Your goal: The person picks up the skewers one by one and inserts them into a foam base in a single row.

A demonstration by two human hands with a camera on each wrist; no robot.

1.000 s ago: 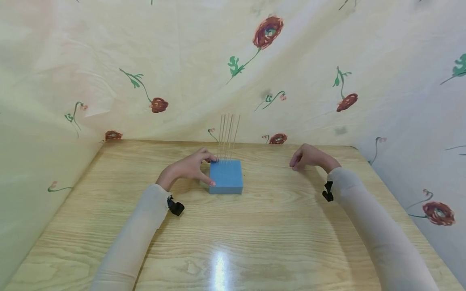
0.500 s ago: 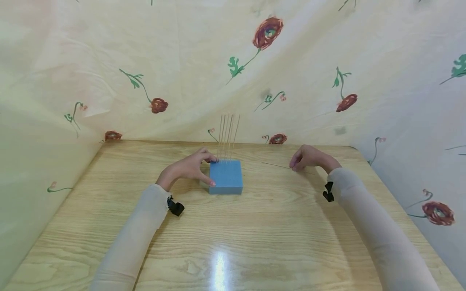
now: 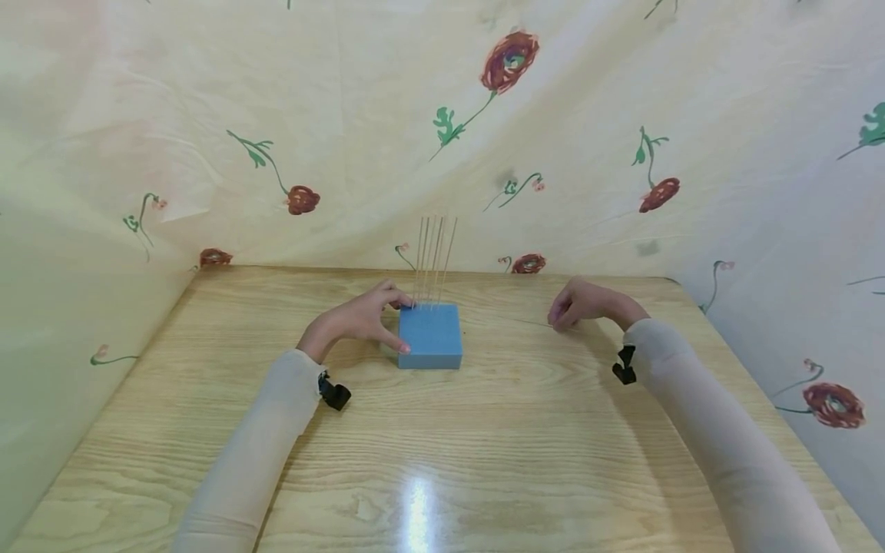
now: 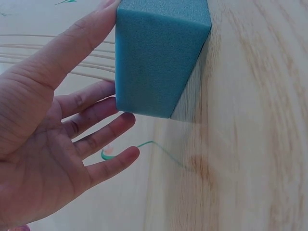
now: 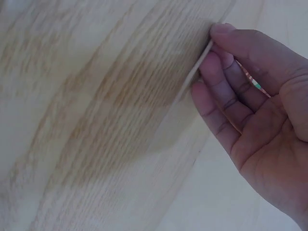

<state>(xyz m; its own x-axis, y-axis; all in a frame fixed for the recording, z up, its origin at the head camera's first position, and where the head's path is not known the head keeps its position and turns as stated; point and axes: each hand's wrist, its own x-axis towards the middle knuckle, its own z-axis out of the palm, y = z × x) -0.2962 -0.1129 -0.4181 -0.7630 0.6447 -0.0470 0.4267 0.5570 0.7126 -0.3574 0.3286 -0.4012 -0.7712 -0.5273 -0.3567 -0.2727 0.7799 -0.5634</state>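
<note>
A blue foam block [image 3: 430, 332] sits on the wooden table, with several thin wooden sticks [image 3: 434, 261] standing upright along its back edge. My left hand [image 3: 359, 315] holds the block at its left side, thumb at the front corner and fingers at the back corner. In the left wrist view, the thumb rests on the upper edge of the foam block [image 4: 159, 57], and two lower fingers are free of it. To the right, my right hand [image 3: 581, 302] pinches another thin wooden stick [image 5: 198, 64] low over the table. Its far end points left towards the block and is faint.
Wooden tabletop [image 3: 484, 445] spreads in front of both hands, with a bright reflection near the front. A cream curtain [image 3: 373, 115] with red flowers hangs behind the table and along its sides. Black straps [image 3: 335, 393] are on both sleeves.
My right hand has shifted slightly towards me with the stick, whose left end has dropped a little. My left hand, the block and the standing sticks stay in place.
</note>
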